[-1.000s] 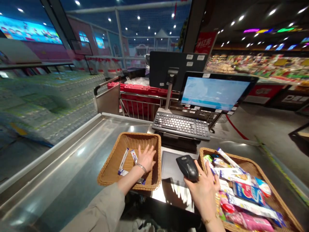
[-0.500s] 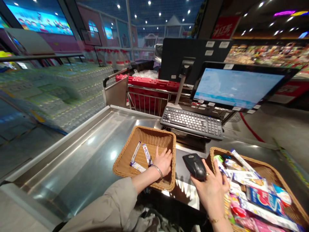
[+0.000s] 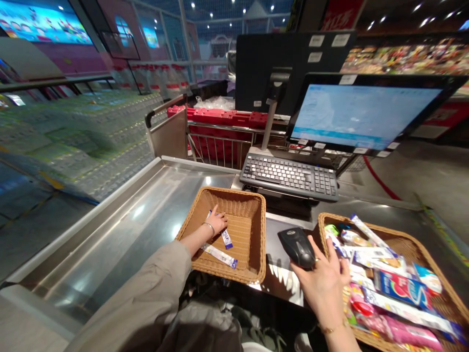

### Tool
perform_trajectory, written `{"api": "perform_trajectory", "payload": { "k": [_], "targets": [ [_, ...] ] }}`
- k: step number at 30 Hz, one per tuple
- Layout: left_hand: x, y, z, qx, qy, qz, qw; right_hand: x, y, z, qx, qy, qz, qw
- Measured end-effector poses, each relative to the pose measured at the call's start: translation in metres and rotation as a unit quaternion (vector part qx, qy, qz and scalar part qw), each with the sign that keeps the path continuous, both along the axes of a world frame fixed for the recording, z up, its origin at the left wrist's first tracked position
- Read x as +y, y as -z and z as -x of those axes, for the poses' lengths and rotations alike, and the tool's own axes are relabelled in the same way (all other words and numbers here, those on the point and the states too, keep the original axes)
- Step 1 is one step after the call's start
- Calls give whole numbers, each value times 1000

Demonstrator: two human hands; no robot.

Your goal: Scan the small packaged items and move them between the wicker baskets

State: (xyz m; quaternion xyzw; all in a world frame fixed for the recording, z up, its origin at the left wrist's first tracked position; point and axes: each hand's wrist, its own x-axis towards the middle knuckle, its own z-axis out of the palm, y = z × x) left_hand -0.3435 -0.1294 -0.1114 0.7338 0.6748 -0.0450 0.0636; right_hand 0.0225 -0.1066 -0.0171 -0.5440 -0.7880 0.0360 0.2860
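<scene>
My left hand (image 3: 217, 223) reaches into a wicker basket (image 3: 259, 234), palm down over slim white-and-purple packets, its fingers apart and resting on or just above them. One slim packet (image 3: 226, 239) pokes out below the fingers, and another slim packet (image 3: 220, 255) lies nearer me on the basket floor. Part of a further packet is hidden by the hand. In my right hand (image 3: 324, 281) is a black barcode scanner (image 3: 297, 248), held between the two baskets. A second wicker basket (image 3: 406, 239) to the right holds snack packs, including a blue-and-red pack (image 3: 401, 296).
A black keyboard (image 3: 289, 173) and a lit monitor (image 3: 362, 115) stand behind the baskets. The metal counter (image 3: 146, 215) has a raised rim on the left. Beyond it are a metal cart (image 3: 168, 132) and stacked bottle packs (image 3: 80, 132).
My left hand has shifted left and farther from me, from the basket's right side onto the packets. The nearest packet shows more fully. My right hand keeps the scanner in nearly the same place.
</scene>
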Motion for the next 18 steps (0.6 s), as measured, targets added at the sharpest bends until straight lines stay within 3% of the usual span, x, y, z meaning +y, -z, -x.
{"api": "perform_trajectory", "payload": {
  "k": [4,9,18],
  "targets": [
    [1,17,8,4,17,3,1000,0,2,1,5,0,-7,1000],
    [11,25,9,12,45,3,999,0,6,-2,-6,6,8,1000],
    [16,15,11,27,48,-3,998,-4,9,-7,-4,4,-16,1000]
  ]
}}
